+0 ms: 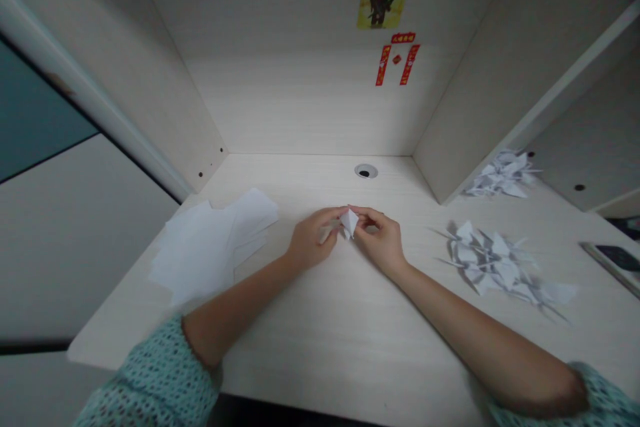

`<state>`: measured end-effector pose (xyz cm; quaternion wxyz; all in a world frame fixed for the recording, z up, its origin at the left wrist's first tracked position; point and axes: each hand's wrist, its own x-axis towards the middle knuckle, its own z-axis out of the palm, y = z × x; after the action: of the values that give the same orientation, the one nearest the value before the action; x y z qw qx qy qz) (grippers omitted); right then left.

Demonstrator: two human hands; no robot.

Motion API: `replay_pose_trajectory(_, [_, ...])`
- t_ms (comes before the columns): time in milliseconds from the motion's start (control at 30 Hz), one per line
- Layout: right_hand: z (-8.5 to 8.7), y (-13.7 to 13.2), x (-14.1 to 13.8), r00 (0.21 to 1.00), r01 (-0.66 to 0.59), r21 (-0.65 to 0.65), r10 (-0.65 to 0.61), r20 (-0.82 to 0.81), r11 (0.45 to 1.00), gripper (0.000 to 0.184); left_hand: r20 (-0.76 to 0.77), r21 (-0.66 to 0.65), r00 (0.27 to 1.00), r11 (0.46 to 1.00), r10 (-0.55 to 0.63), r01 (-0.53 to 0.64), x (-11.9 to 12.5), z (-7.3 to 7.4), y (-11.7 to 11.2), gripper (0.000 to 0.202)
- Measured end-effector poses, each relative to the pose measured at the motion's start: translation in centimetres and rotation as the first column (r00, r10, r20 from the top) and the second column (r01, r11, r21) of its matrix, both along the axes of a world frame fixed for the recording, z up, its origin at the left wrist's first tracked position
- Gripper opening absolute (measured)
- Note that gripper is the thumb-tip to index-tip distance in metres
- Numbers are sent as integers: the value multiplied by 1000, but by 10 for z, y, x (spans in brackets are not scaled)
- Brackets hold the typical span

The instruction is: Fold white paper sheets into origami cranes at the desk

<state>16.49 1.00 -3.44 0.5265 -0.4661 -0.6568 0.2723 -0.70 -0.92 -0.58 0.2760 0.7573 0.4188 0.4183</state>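
Holey green sleeves [155, 373] are showing closest, near the bottom corners. Over the middle of the desk [310, 340], the left hand [311, 240] and right hand [383, 238] are holding a small folded paper [349, 221] between them, their fingers [330, 213] pinching it. For neat folds, careful hands should be matching the edges and pressing softly, because thin paper is probably creasing easily.
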Motion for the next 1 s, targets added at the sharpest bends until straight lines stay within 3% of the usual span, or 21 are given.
replay_pose_trajectory(133, [3, -2, -1, 999, 14, -1, -14, 40, 1000, 30, -264, 219, 961, 975, 87, -28, 0, 0, -7, 52])
replay_pose_trajectory(267, [2, -5, 0, 997, -24, -2, 24, 79, 1000, 36, -360, 333, 920, 943, 156, -29, -1, -5, -6, 42])
replay_pose_trajectory(367, [2, -5, 0, 994, -67, 51, 62, 89, 996, 40, -307, 356, 938, 933, 163, -46, -3, -7, -3, 33])
replay_pose_trajectory(600, [3, -4, -2, 980, -174, 146, 156, 123, 974, 34, -123, 214, 974, 963, 192, -163, -5, -3, 0, 26])
replay_pose_trajectory(733, [1, -4, -2, 976, -216, 138, 211, 51, 967, 28, -76, 290, 976, 941, 204, -174, -4, -4, 1, 22])
replay_pose_trajectory(900, [-2, -1, -3, 978, -199, 62, 202, -43, 978, 24, 6, 462, 977, 866, 212, -191, -3, -8, 2, 18])
replay_pose_trajectory(1000, [-4, 0, -3, 982, -168, -1, 168, -92, 986, 24, 18, 473, 987, 869, 157, -147, -2, -8, 1, 18])
